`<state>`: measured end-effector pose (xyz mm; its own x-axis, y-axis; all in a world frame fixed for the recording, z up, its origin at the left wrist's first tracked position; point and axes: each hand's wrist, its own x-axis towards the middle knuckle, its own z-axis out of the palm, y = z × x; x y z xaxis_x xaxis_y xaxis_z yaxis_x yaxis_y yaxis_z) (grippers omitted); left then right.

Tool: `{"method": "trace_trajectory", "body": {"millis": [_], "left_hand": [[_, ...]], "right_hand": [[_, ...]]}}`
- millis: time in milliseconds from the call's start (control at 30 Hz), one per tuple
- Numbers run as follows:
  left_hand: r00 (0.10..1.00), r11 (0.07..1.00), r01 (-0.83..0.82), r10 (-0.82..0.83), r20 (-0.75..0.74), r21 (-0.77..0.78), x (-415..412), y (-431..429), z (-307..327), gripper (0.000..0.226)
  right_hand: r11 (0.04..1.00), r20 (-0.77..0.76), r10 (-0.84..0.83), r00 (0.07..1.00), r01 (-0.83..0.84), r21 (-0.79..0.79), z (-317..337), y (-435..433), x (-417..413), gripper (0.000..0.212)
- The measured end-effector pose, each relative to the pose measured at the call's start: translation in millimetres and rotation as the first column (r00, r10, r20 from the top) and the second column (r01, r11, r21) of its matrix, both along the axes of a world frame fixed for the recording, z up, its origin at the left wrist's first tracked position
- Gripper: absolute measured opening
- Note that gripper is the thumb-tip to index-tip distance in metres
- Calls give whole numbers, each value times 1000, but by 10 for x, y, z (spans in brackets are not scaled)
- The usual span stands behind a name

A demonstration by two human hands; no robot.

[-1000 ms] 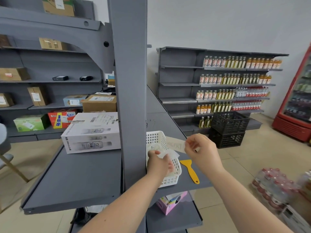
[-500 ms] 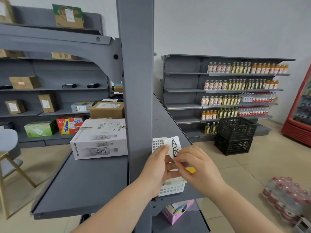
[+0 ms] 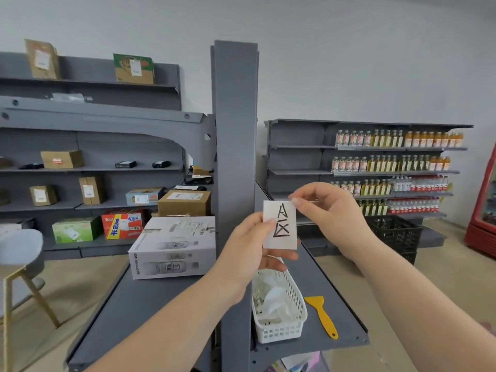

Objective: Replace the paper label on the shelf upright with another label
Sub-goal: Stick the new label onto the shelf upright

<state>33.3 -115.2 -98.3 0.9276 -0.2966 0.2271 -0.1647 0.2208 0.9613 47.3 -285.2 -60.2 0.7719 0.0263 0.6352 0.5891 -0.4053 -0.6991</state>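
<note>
We hold the paper label (image 3: 280, 225) just right of the shelf upright (image 3: 235, 135), left hand (image 3: 251, 247) pinching its side, right hand (image 3: 326, 209) its top corner. Careless pressing could set it crooked or creased.

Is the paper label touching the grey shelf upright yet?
Apart. The head view shows the paper label held by both hands right of the shelf upright, with the left hand's fingers showing between them.
</note>
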Motion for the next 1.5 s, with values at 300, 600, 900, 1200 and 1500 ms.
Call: {"method": "trace_trajectory", "body": {"millis": [300,600,900,1200,1500], "left_hand": [[994,992,-88,81,70,94,-146,247,233,30],[903,913,-364,297,310,186,-97,458,503,30],[903,914,-385,345,255,126,-22,552,931,38],[893,890,-425,382,238,165,58,548,965,37],[801,799,-563,467,374,209,99,527,950,37]], "right_hand": [[998,29,51,998,-51,23,329,196,-23,4],[999,172,28,985,-32,24,839,460,-28,5],[988,419,-79,905,126,-85,1137,675,137,8],[893,700,-207,684,424,-150,1059,711,361,7],[850,802,-204,561,509,-139,1019,720,420,12]]}}
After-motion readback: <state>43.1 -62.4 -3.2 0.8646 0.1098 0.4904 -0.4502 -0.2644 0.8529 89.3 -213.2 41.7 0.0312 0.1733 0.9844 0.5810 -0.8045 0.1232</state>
